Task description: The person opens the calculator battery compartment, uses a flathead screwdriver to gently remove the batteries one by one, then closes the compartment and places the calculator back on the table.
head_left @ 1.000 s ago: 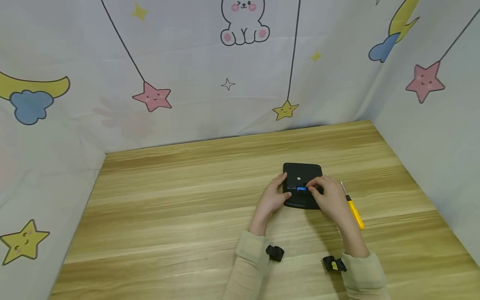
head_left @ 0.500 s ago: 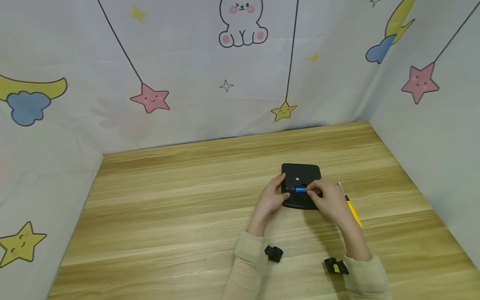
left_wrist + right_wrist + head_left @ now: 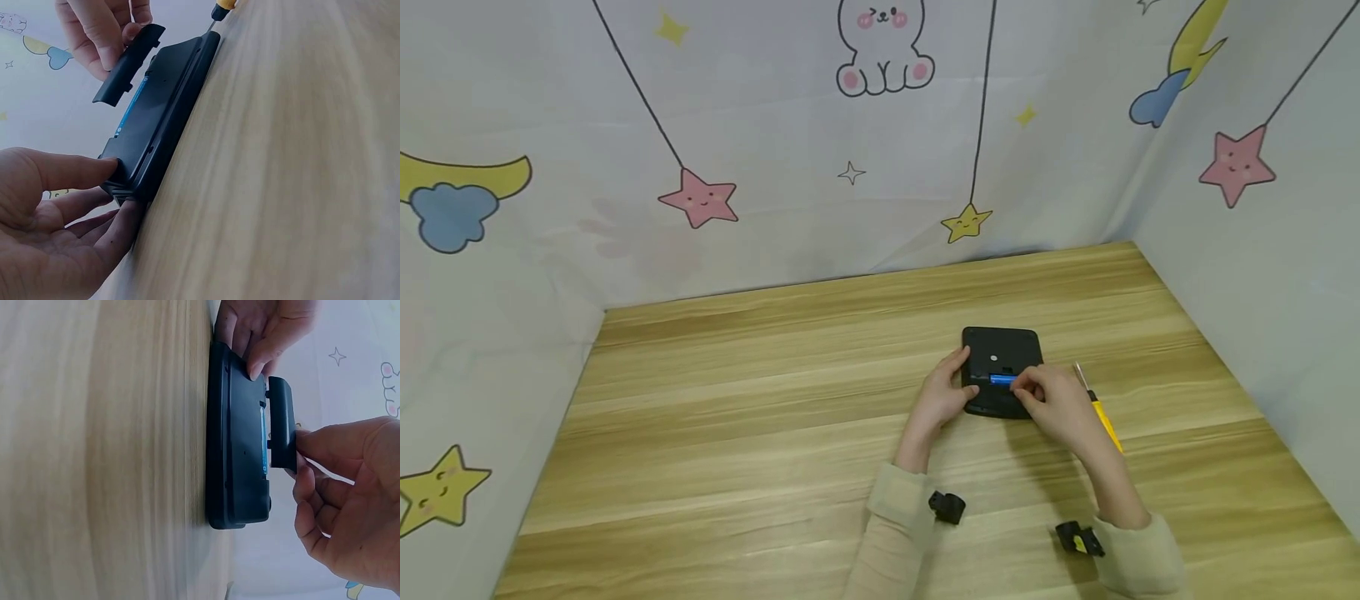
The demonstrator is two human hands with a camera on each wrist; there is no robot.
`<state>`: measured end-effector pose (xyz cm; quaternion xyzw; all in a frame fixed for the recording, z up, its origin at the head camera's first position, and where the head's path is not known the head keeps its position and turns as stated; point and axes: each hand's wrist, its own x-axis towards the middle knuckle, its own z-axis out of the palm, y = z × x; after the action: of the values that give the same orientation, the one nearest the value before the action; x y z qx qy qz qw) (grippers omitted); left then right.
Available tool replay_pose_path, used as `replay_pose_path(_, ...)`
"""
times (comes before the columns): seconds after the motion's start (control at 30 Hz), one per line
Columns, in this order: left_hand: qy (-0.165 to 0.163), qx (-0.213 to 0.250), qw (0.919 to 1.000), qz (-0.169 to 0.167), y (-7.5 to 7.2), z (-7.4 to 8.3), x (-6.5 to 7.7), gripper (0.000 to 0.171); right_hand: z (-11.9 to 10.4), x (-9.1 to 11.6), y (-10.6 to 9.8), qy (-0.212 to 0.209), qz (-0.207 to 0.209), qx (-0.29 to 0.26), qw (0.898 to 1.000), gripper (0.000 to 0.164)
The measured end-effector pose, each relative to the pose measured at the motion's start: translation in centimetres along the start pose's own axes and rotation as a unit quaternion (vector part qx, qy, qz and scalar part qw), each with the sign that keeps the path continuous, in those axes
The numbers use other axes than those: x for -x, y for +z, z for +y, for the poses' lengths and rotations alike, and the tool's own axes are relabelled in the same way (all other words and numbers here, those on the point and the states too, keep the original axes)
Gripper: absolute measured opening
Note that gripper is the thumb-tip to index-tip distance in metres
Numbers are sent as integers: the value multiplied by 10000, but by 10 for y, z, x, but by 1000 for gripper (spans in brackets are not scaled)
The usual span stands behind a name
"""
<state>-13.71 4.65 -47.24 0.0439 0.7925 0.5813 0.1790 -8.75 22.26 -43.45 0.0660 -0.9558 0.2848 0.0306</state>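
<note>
A flat black calculator-like device (image 3: pixel 1000 343) lies on the wooden table with its back up. In its open compartment sits a blue battery (image 3: pixel 1001 379). My left hand (image 3: pixel 942 396) grips the device's left edge, thumb on top and fingers along the side. Between thumb and fingers, my right hand (image 3: pixel 1062 407) pinches a black battery cover (image 3: pixel 283 422) with small tabs. The left wrist view shows this battery cover (image 3: pixel 129 65) held tilted just above the compartment. From the head camera the cover is mostly hidden by my right hand.
A screwdriver (image 3: pixel 1106 423) with a yellow handle lies just right of the device, partly behind my right forearm. Printed cloth (image 3: pixel 790 225) hangs behind the wooden table (image 3: pixel 737 433) and along its sides. Black straps (image 3: pixel 948 507) sit at my cuffs.
My right hand has shifted slightly down and outward with the battery cover, and more of the blue battery shows. My left hand keeps its grip on the device.
</note>
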Motion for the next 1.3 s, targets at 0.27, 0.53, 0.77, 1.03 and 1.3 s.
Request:
replay_pose_path(0.27,-72,-65,10000,-16,1,0,1,65,-1,5,-4,-76,-255,23,9996,5)
replay_pose_path(0.53,-81,-24,10000,3,2,0,0,65,1,7,-2,-97,-485,129,9987,5)
replay_pose_path(0.77,-86,-1,10000,9,2,0,0,65,0,9,1,-81,-657,251,9975,5)
replay_pose_path(1.03,-52,59,10000,38,2,0,-1,65,3,11,5,-134,-762,460,9959,11)
replay_pose_path(1.3,-35,4,10000,25,1,1,0,66,3,12,7,-86,-1037,542,9931,10)
